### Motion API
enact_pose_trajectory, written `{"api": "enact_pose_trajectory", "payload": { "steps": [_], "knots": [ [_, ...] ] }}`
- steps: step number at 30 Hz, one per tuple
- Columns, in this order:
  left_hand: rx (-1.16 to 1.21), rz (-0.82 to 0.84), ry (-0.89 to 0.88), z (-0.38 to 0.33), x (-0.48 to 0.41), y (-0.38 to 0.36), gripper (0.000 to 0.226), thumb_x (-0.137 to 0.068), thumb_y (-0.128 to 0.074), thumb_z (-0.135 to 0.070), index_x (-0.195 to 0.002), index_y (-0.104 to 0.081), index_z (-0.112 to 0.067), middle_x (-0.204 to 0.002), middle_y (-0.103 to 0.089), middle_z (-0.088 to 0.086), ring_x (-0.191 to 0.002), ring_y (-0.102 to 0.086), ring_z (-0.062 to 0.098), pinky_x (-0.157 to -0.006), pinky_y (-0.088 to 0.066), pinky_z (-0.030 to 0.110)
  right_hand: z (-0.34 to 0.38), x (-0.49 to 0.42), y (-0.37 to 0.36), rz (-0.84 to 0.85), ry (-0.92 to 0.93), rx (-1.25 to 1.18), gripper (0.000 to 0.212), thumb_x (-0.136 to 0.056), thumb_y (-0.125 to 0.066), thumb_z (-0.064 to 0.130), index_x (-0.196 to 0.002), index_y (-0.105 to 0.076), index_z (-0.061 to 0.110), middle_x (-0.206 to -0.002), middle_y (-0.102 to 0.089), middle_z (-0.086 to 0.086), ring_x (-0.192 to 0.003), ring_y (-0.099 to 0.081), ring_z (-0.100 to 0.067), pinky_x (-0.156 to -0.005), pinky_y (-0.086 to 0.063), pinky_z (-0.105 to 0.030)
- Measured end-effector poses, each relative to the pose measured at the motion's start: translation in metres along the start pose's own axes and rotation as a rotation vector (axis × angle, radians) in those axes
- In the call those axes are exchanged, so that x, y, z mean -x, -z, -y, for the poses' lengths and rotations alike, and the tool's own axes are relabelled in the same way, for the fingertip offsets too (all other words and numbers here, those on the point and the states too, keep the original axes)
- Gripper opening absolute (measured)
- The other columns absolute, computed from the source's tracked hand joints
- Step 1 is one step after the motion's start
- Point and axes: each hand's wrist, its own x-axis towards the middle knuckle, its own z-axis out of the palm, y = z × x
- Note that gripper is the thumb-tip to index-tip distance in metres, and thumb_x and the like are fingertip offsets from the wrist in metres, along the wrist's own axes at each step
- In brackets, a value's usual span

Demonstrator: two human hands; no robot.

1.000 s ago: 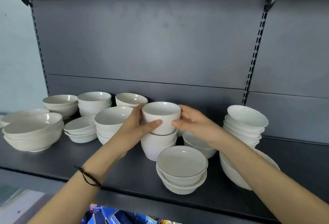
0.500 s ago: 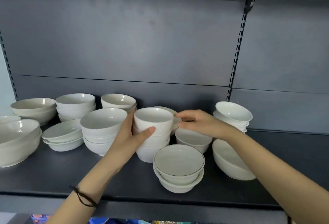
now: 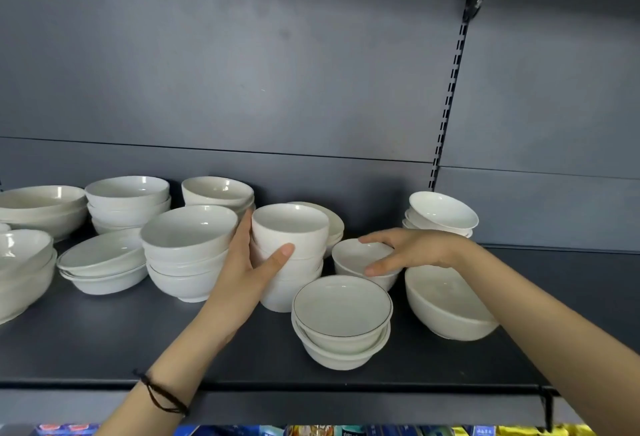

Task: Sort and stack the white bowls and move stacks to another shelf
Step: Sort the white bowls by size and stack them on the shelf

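On the dark shelf (image 3: 104, 342) the white bowls stand in groups by shape. This is probably on purpose, because equal bowls nest well and a mixed pile would lean. In the centre of the frame the left hand (image 3: 242, 269) curls around the stack of deep bowls (image 3: 291, 228). The thumb lies across the front and the fingers are hidden behind. The hand takes the upper bowls, most likely to keep the stack straight and steady. Just right of it, the right hand (image 3: 415, 248) reaches over the small bowl (image 3: 356, 255) with the fingers on the far rim and the thumb on the near rim, so it grips the bowl from above. Whether the bowl is lifted off the shelf cannot be told. The small bowl is shallower than the deep ones, so it seems to belong to another pile. The black-rimmed bowls (image 3: 343, 311) stand in the lower centre, just in front of both hands, and the large bowl (image 3: 446, 311) sits at the right under the right forearm. The wide bowls (image 3: 187, 238) stand just beside the left hand, so there is little room to move. The task seems to be in its sorting part, as the many piles share this one shelf.
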Motion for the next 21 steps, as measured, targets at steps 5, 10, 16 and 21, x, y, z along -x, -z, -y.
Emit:
{"api": "enact_pose_trajectory", "payload": {
  "steps": [5, 10, 16, 21],
  "knots": [
    [0.024, -0.035, 0.001, 0.0016, 0.0015, -0.0004, 0.063, -0.088, -0.066, -0.023, -0.138, -0.033, -0.041, -0.125, -0.045, -0.039, -0.112, -0.042, -0.028, -0.088, -0.038, 0.002, 0.0016, -0.0038, 0.001, 0.042, -0.025, 0.075, 0.099, -0.076, -0.084, 0.037, -0.154, -0.025, 0.028, -0.154, -0.03, 0.018, -0.138, -0.035, -0.008, -0.112, -0.031, -0.025],
    [0.043, -0.032, -0.002, 0.0023, 0.0014, -0.0006, 0.075, -0.083, -0.072, -0.035, -0.147, -0.031, -0.035, -0.133, -0.045, -0.035, -0.122, -0.042, -0.019, -0.099, -0.035, 0.013, 0.0023, -0.0066, -0.0042, -0.03, -0.019, 0.027, 0.104, -0.073, -0.086, 0.033, -0.156, -0.024, 0.023, -0.16, -0.03, 0.01, -0.144, -0.033, -0.011, -0.117, -0.032, -0.03],
    [0.036, -0.009, 0.01, 0.0009, 0.0003, -0.0016, 0.055, -0.086, -0.067, -0.025, -0.127, -0.039, -0.05, -0.117, -0.053, -0.046, -0.116, -0.047, -0.021, -0.088, -0.04, 0.002, 0.0002, -0.006, -0.0085, -0.101, -0.025, 0.027, 0.112, -0.073, -0.084, 0.038, -0.157, -0.01, 0.037, -0.164, -0.012, 0.009, -0.15, -0.017, -0.014, -0.118, -0.027, -0.033],
    [0.057, -0.022, -0.007, 0.0016, 0.0021, -0.0006, 0.08, -0.076, -0.077, -0.046, -0.144, -0.034, -0.037, -0.136, -0.047, -0.033, -0.125, -0.042, -0.016, -0.104, -0.036, 0.018, 0.0035, -0.0016, -0.0032, -0.213, -0.014, -0.011, 0.101, -0.079, -0.079, 0.036, -0.156, -0.014, 0.037, -0.162, -0.014, 0.004, -0.147, -0.022, -0.018, -0.104, -0.03, -0.025]
  ]
}}
